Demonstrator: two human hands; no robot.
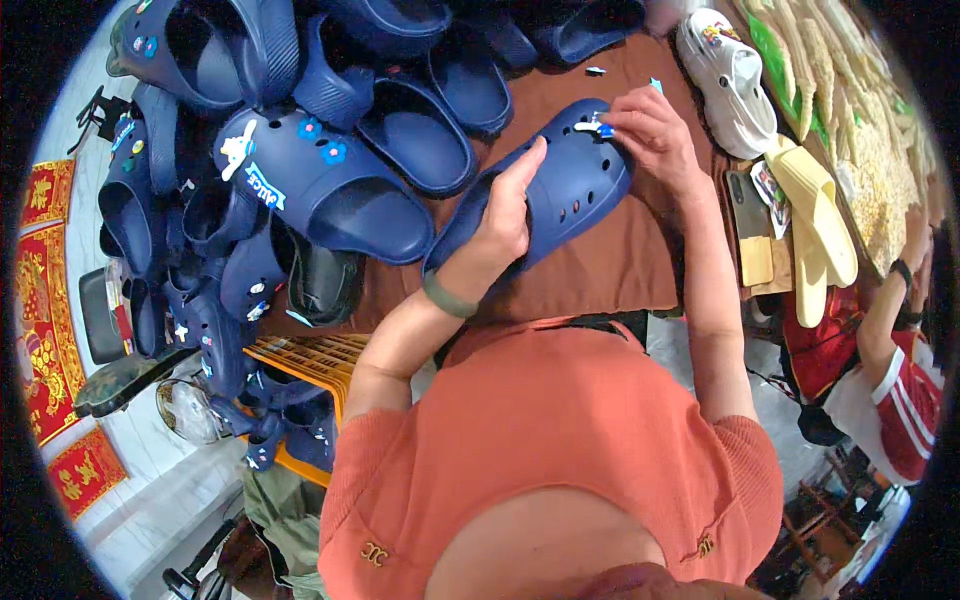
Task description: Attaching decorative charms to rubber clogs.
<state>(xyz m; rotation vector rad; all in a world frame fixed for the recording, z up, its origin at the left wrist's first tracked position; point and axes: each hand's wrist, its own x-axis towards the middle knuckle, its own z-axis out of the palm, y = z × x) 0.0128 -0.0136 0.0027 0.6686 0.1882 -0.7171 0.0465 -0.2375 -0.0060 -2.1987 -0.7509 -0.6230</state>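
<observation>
A navy blue clog (575, 190) with round vent holes lies tilted over the brown cloth, toe pointing away to the right. My left hand (508, 208) grips it by the side of its opening, thumb resting on the upper. At the toe, my right hand (650, 132) pinches a small white and blue shoe charm (597, 128) against the holes; whether its stem sits in a hole is hidden. Small charm pieces (596, 71) rest on the cloth beyond the toe. Left of my hands, another navy clog (320, 180) carries a white figure, a lettered tag and blue flower charms.
Navy clogs are heaped at the left and far side, some in an orange crate (310, 370) below. At the right are a white clog (730, 85), yellow slippers (815, 220) and a phone (750, 210). Another person's arm (890, 310) shows at the far right.
</observation>
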